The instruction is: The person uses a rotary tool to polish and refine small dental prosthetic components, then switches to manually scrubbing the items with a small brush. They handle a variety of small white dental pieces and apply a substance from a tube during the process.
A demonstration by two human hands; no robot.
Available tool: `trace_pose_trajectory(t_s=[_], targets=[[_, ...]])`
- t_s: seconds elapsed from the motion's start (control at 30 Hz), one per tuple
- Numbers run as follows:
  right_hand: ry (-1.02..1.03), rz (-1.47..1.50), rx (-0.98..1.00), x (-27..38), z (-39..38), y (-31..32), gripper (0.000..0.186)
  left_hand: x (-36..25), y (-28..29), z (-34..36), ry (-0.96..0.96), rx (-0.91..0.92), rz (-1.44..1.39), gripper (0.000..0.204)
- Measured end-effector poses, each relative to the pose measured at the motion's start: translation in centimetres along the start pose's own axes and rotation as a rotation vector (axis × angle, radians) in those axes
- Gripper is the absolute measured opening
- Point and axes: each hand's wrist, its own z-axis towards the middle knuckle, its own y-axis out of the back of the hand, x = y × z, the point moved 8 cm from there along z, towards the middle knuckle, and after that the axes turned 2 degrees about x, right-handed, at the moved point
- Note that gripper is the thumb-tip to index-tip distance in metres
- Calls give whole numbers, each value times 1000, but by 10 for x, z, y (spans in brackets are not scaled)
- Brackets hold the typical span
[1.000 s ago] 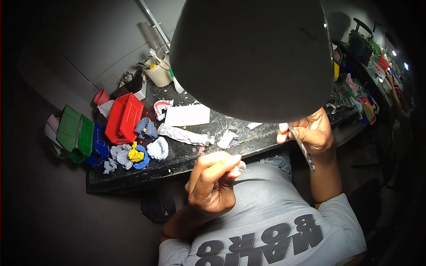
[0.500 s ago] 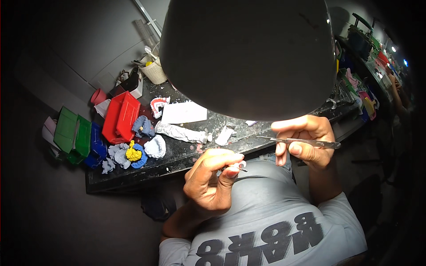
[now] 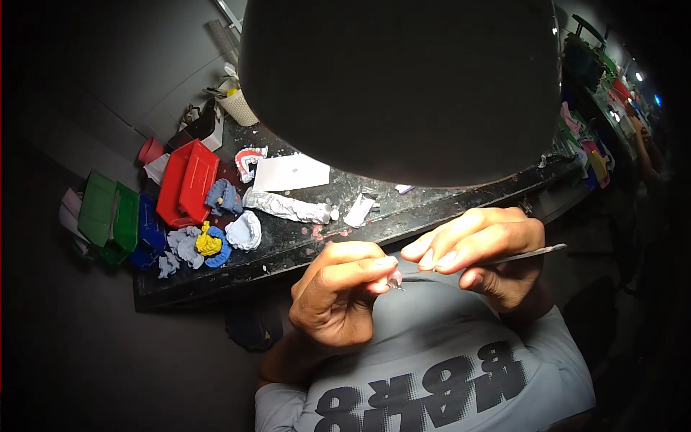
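Note:
My left hand (image 3: pixel 332 297) pinches a small pinkish dental piece (image 3: pixel 394 280) between thumb and fingertips, with a thin metal bit poking out at its end. Most of the piece is covered by the fingers. Close beside it, my right hand (image 3: pixel 481 248) is closed around a slim metal carving tool (image 3: pixel 531 255). The tool's rear end sticks out to the right, while its thin tip points left toward the piece, partly hidden under the fingers. I cannot tell whether the tip touches the piece. Both hands are above my lap, in front of the bench edge.
On the black bench (image 3: pixel 288 248) lie a foil tube (image 3: pixel 288 207), a white sheet (image 3: pixel 294 173), a white-and-red dental model (image 3: pixel 248 163), white (image 3: pixel 243 230) and yellow (image 3: pixel 209 243) moulds, and a red bin (image 3: pixel 188 183). A green bin (image 3: pixel 108 216) stands left. A large dark panel (image 3: pixel 399 93) hides the bench's back.
My right hand has moved left with the carving tool, close to the dental piece, and its fingers have curled over the tool's front. My left hand has shifted slightly. The view has tilted a little.

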Motion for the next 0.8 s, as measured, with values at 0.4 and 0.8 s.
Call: trace_pose_trajectory(t_s=[0.4, 0.8], targets=[[-72, 216, 18, -9, -4, -5, 19, 3, 1, 2, 55, 45, -2, 11], [-249, 279, 47, -23, -8, -12, 15, 7, 0, 5, 71, 74, 37, 10]])
